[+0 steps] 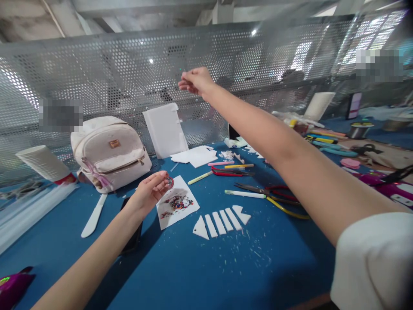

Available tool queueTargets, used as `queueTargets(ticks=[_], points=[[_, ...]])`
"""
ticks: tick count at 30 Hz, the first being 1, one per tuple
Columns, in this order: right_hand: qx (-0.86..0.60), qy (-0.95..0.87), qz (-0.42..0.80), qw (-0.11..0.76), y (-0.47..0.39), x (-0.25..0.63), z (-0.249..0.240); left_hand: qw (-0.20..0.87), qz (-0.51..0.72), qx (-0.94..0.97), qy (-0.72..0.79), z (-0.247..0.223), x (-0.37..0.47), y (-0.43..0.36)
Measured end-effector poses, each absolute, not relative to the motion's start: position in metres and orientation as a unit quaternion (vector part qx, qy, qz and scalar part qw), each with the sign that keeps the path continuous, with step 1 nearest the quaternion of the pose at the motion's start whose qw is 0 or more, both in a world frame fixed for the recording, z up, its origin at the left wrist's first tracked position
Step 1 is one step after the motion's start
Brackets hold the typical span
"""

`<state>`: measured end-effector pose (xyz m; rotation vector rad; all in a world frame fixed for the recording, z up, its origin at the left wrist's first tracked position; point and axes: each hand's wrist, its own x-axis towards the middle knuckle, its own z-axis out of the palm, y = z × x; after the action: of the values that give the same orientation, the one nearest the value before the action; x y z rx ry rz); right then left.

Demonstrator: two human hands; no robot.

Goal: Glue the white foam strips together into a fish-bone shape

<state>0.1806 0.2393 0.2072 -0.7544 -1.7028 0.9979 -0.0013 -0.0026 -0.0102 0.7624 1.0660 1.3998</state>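
Note:
My left hand [151, 191] is closed, fingertips pinching a small red and dark piece [170, 182] that looks beaded. Just below it lies a white sheet of paper [164, 221] bearing a scatter of tiny multicoloured beads [179, 203]. High above the table, in front of the perforated screen, my right hand [196, 82] is raised with thumb and fingers pinched together. Whatever sits in that pinch is too fine to make out. White cut pieces [219, 223] lie in a fish-shaped row on the blue table [193, 271], to the right of the paper.
Long-handled pliers [254, 189], red-handled pliers [226, 172] and several markers [245, 194] lie mid-table. Behind my left hand stand a white backpack [112, 150] and stacked paper cups [43, 163]. A white plastic knife [94, 217] and a dark phone [132, 241] are at left. A perforated metal screen [129, 77] closes the back.

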Motion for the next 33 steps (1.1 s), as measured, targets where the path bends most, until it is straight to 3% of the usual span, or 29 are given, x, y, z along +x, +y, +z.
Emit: queueTargets(ticks=[5,12,15,18,22,27,29,33], points=[[-0.354,-0.749,0.352,0.435,0.243,0.186,0.150,0.573,0.597,0.319,0.462,-0.011,0.000,-0.003],[-0.385,-0.848,0.283,0.228,0.229,0.203,0.060,0.575,0.590,0.319,0.469,-0.011,0.003,-0.005],[-0.374,-0.872,0.265,0.175,0.221,0.213,0.043,0.571,0.584,0.328,0.474,-0.014,0.004,-0.004],[-0.346,-0.880,0.271,0.181,0.205,0.220,0.045,0.563,0.573,0.352,0.481,-0.017,0.007,-0.004],[-0.278,-0.872,0.347,0.204,0.149,0.222,0.050,0.532,0.554,0.412,0.490,-0.016,0.015,-0.011],[-0.173,-0.839,0.494,0.146,0.062,0.240,0.033,0.445,0.533,0.527,0.491,-0.006,0.039,-0.033],[-0.122,-0.768,0.618,0.121,0.043,0.252,0.023,0.406,0.524,0.565,0.491,-0.001,0.050,-0.041],[-0.110,-0.712,0.684,0.117,0.028,0.272,0.012,0.331,0.513,0.621,0.491,0.006,0.071,-0.050]])
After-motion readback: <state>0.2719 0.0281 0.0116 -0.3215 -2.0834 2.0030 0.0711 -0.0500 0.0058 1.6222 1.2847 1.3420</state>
